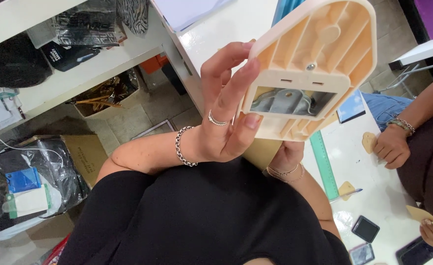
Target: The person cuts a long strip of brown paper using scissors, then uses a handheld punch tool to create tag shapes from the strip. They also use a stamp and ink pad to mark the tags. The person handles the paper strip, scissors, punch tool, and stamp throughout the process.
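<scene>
Fingers of the left hand (226,115) lie spread flat along the near edge of a cream, ribbed, round-ended plastic plate (310,68), thumb and fingertips pressing its side rather than curling round it. Below that grip the right hand (286,156) comes up from underneath and holds the plate's lower end; its fingers are hidden behind the plastic, so whether they close fully cannot be told. The plate is lifted off the table and turned with its ribbed back to the camera. Just past the left fingertips sits a rectangular window showing a grey metal bracket (287,102), and above it a small screw (310,66) stands in the central rib. As a judgement, the plate looks assembled and held up for checking; nothing loose shows in either hand. Farther out from the grip, on the white table (373,196), lie a green ruler (324,164), a pen (346,195) and dark phones (365,228), with another person's hand (391,146) resting beyond them
</scene>
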